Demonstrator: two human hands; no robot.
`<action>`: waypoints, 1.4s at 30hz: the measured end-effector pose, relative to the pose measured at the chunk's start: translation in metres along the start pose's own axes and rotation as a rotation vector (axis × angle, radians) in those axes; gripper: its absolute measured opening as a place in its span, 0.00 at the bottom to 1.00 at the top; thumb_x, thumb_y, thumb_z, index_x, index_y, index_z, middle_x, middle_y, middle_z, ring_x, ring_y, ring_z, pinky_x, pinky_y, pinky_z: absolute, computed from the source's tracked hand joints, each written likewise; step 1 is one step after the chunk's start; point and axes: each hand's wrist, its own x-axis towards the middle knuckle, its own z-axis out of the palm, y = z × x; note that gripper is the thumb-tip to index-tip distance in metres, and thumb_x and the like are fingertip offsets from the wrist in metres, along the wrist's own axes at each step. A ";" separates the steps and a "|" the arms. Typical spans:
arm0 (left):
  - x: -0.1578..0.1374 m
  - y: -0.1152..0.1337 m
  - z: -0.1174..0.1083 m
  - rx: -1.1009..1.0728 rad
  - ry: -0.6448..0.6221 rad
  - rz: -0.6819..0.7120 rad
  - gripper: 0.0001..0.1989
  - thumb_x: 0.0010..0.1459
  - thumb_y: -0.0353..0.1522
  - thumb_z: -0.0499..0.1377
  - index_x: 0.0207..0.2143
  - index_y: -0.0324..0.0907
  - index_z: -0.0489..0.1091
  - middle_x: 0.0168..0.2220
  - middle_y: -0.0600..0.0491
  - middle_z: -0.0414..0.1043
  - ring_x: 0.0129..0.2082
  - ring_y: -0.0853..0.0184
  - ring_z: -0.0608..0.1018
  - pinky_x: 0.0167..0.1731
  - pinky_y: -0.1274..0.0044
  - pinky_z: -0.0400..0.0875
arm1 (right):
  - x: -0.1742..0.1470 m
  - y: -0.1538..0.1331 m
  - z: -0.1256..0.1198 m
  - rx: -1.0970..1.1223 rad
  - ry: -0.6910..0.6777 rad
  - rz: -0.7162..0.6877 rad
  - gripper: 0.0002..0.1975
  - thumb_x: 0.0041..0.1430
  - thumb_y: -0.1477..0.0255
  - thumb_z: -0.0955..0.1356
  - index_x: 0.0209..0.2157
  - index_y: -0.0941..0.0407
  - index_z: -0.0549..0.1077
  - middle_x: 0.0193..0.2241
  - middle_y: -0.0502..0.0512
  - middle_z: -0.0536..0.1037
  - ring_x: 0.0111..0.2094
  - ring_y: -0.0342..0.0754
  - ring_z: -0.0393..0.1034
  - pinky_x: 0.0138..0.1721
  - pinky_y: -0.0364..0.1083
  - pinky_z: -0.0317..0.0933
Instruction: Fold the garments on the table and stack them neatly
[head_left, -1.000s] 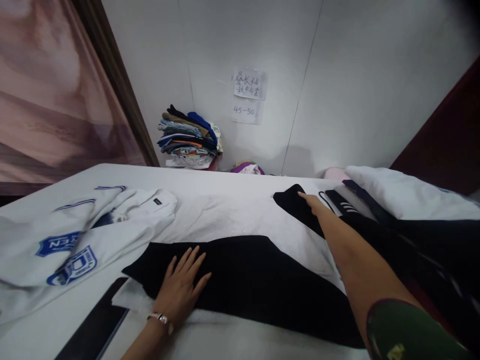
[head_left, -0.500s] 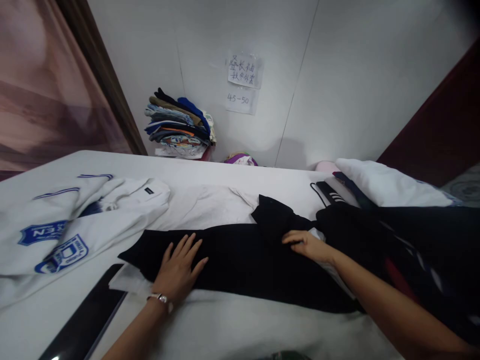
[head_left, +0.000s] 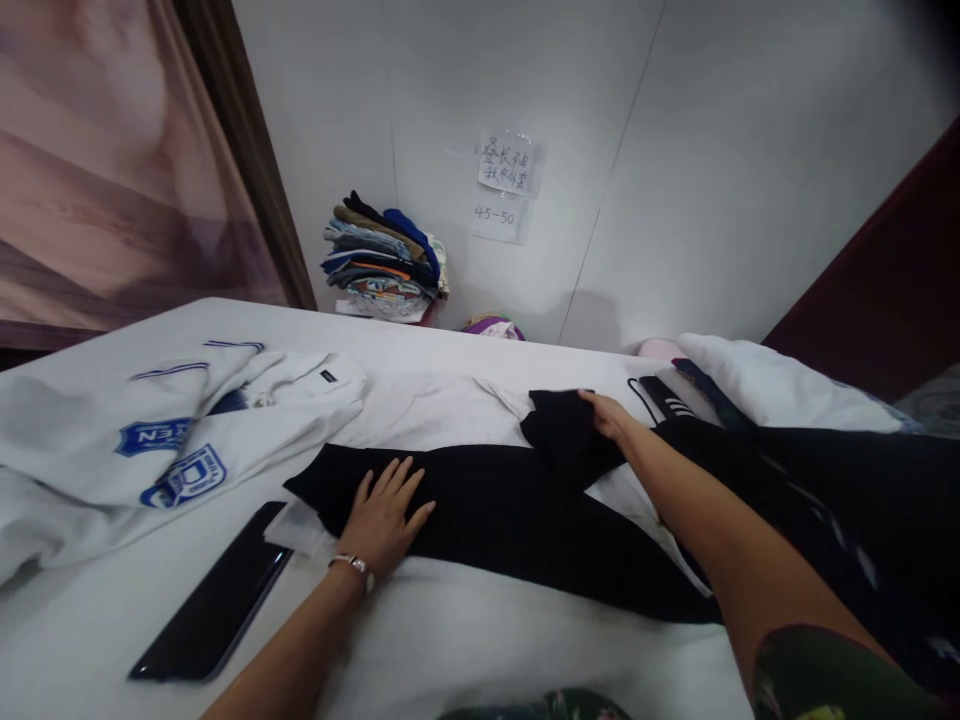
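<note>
A black garment (head_left: pixel 502 510) lies spread across the middle of the table, its far edge folded over into a short black flap (head_left: pixel 559 425), perhaps a sleeve. My left hand (head_left: pixel 390 505) rests flat on the garment's left part, fingers spread. With closed fingers, my right hand (head_left: pixel 606 412) holds the upper right edge of the flap; the fingertips are partly hidden. White cloth shows beneath and behind the black garment. A black phone (head_left: pixel 214 600) lies left of my left wrist.
A white shirt with blue badges (head_left: pixel 292 400) lies to the left. More dark clothing (head_left: pixel 840 490) and a white bundle (head_left: pixel 780 380) fill the right side. Beyond the white table (head_left: pixel 420 345), a stack of folded clothes (head_left: pixel 386 260) stands by the wall.
My right hand has moved away from me to the flap's upper right edge. My left hand stays flat on the black garment. The camera view has shifted slightly.
</note>
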 end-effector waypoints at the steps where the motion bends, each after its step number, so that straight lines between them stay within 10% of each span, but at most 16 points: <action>1: 0.000 0.000 0.000 -0.004 0.002 0.001 0.28 0.63 0.46 0.48 0.60 0.42 0.64 0.65 0.47 0.57 0.65 0.55 0.58 0.62 0.56 0.51 | 0.006 -0.016 -0.002 0.009 0.046 -0.076 0.05 0.59 0.66 0.68 0.33 0.52 0.70 0.23 0.50 0.76 0.30 0.47 0.72 0.30 0.45 0.67; 7: 0.000 0.000 0.001 -0.017 0.005 0.000 0.28 0.63 0.45 0.48 0.59 0.42 0.64 0.65 0.47 0.57 0.66 0.55 0.57 0.62 0.56 0.50 | 0.027 -0.109 -0.027 0.038 0.275 -0.504 0.06 0.60 0.65 0.65 0.38 0.50 0.70 0.31 0.47 0.79 0.41 0.42 0.69 0.44 0.43 0.62; 11: 0.000 -0.001 0.002 -0.015 0.006 0.008 0.28 0.63 0.46 0.47 0.60 0.42 0.64 0.65 0.47 0.57 0.66 0.55 0.57 0.62 0.56 0.51 | 0.027 -0.123 -0.035 -0.002 0.213 -0.678 0.10 0.61 0.63 0.64 0.39 0.54 0.71 0.30 0.48 0.79 0.40 0.40 0.69 0.48 0.45 0.58; 19: 0.000 -0.001 0.003 -0.032 0.022 0.008 0.27 0.62 0.45 0.49 0.59 0.42 0.65 0.64 0.46 0.58 0.65 0.54 0.57 0.62 0.55 0.50 | -0.034 -0.091 0.004 -0.107 -0.119 -0.788 0.18 0.58 0.57 0.67 0.46 0.50 0.69 0.37 0.50 0.79 0.42 0.46 0.72 0.44 0.48 0.66; 27: -0.002 -0.006 0.004 -0.062 0.044 0.069 0.24 0.57 0.35 0.53 0.56 0.41 0.68 0.64 0.43 0.57 0.65 0.51 0.58 0.62 0.54 0.49 | -0.149 0.018 0.056 -0.584 -0.740 -0.788 0.13 0.56 0.64 0.70 0.43 0.51 0.78 0.48 0.52 0.78 0.54 0.51 0.69 0.58 0.53 0.60; 35: -0.007 -0.007 -0.006 -0.368 0.191 0.037 0.37 0.49 0.29 0.54 0.63 0.45 0.57 0.63 0.46 0.61 0.62 0.51 0.63 0.63 0.56 0.52 | -0.142 0.100 0.000 -0.551 -0.015 -0.712 0.12 0.58 0.66 0.65 0.40 0.52 0.78 0.47 0.58 0.78 0.50 0.54 0.71 0.52 0.56 0.67; 39: -0.009 -0.006 -0.021 -0.530 0.289 0.034 0.42 0.50 0.33 0.56 0.66 0.37 0.45 0.66 0.42 0.53 0.64 0.54 0.61 0.61 0.61 0.59 | -0.142 0.118 -0.026 -0.604 0.086 -0.609 0.20 0.54 0.69 0.66 0.50 0.52 0.74 0.48 0.59 0.77 0.47 0.54 0.72 0.44 0.53 0.70; 42: -0.006 -0.004 -0.033 -0.501 0.305 0.125 0.30 0.49 0.32 0.56 0.57 0.38 0.62 0.65 0.43 0.55 0.65 0.55 0.59 0.62 0.62 0.57 | -0.139 0.122 -0.032 -0.656 0.064 -0.531 0.27 0.53 0.70 0.66 0.57 0.52 0.68 0.47 0.59 0.76 0.43 0.52 0.73 0.42 0.53 0.70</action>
